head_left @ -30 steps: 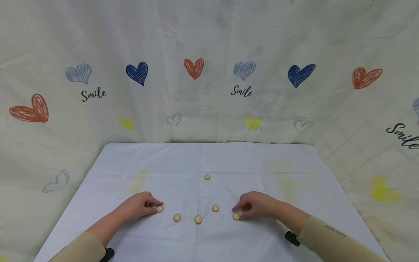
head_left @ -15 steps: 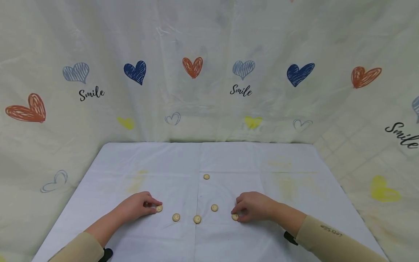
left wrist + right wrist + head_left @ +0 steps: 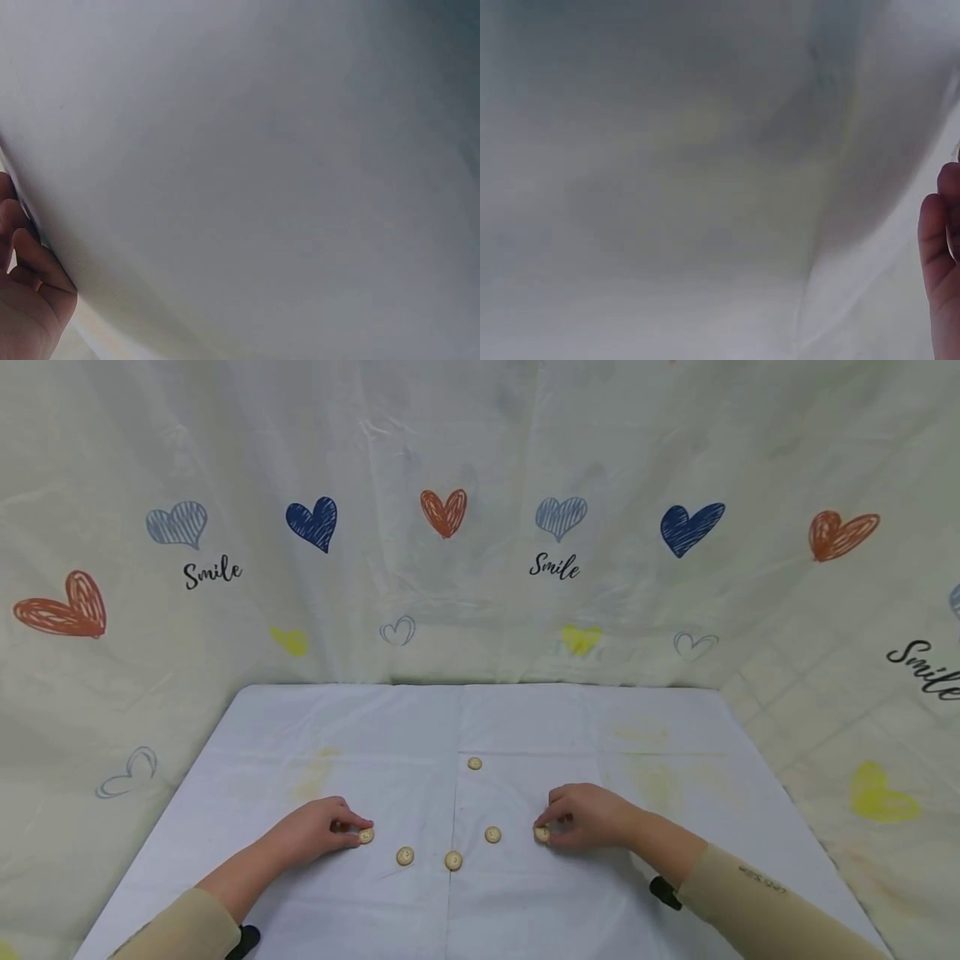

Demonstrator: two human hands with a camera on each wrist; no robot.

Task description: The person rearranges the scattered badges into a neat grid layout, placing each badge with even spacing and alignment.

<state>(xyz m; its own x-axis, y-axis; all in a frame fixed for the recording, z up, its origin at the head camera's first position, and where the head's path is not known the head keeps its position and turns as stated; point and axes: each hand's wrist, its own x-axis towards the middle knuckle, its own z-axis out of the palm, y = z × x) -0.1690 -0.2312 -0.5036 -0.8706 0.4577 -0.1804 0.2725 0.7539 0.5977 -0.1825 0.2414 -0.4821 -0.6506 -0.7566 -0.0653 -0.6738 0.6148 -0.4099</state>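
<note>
In the head view my left hand (image 3: 311, 833) pinches a round, pale wooden button (image 3: 367, 836) between thumb and fingertips at the left end of a loose row. Another such button (image 3: 542, 833) sits between the thumb and fingers of my right hand (image 3: 596, 817), at the right end. Between the hands lie a button (image 3: 405, 856), a middle button (image 3: 453, 860) and a button (image 3: 492, 834) slightly farther back. At the edges of the wrist views only parts of the left hand (image 3: 34, 300) and the right hand (image 3: 941, 262) appear; neither held button can be made out there.
One more wooden button (image 3: 475, 763) lies farther back near the centre crease. A white cloth (image 3: 390, 735) with faint yellow stains covers the table. Behind it hangs a pale sheet (image 3: 495, 602) printed with hearts and the word "Smile".
My right hand, with its button, has shifted away from me, so that button now lies about level with the left-hand one. The left hand and the other buttons have stayed in place.
</note>
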